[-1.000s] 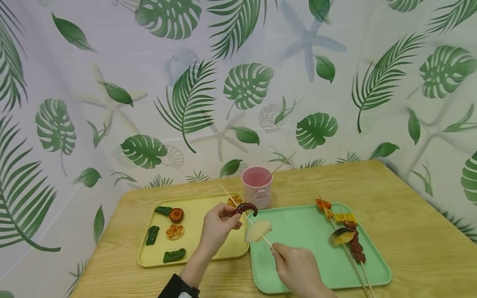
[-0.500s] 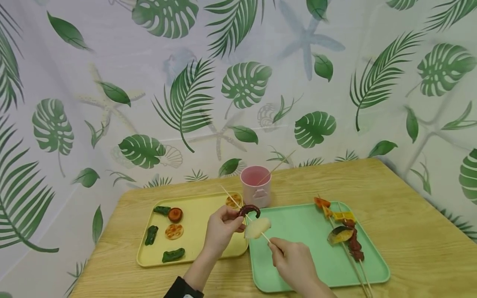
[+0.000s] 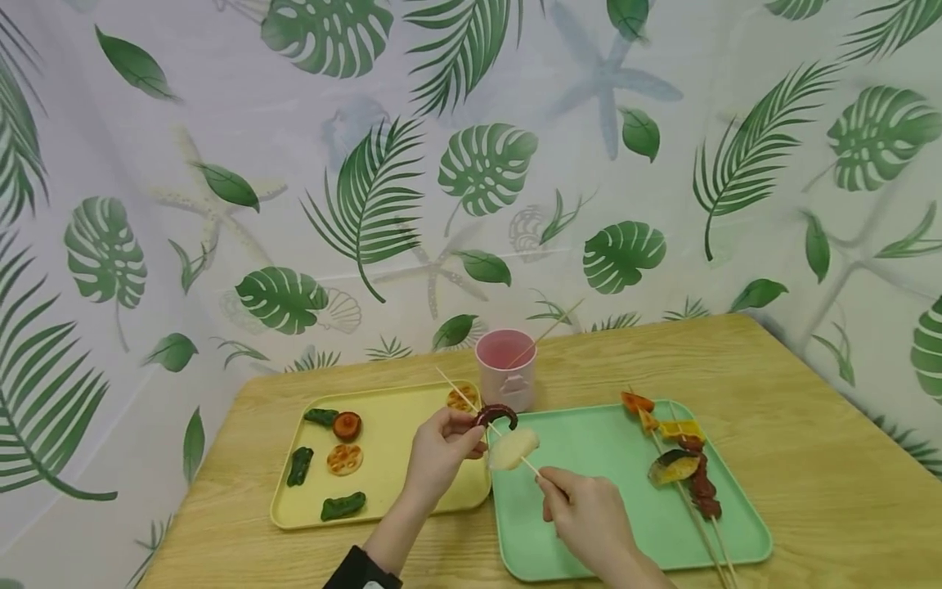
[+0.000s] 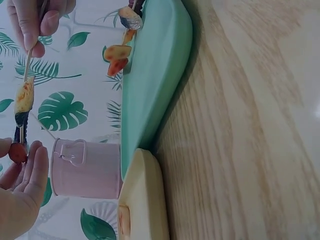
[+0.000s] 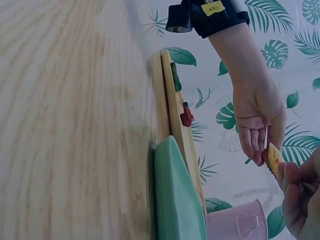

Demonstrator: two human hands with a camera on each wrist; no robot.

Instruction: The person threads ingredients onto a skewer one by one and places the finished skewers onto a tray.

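Looking down from your head, your right hand (image 3: 589, 515) pinched the skewer (image 3: 482, 420) slanting up-left past the pink cup (image 3: 506, 368); your nearer left hand (image 3: 439, 452) pinched the curled dark piece (image 3: 496, 413) on it. Your left wrist view showed the white slice (image 4: 23, 96) below.

A pale wood-grain counter (image 3: 809, 458) carries a yellow tray (image 3: 397, 425) near its left edge and a mint green tray (image 3: 603, 458) toward its right. A pink cup (image 3: 506, 368) stands at the back edge. Behind hangs a white curtain (image 3: 294, 164) printed with green leaves and pale starfish.
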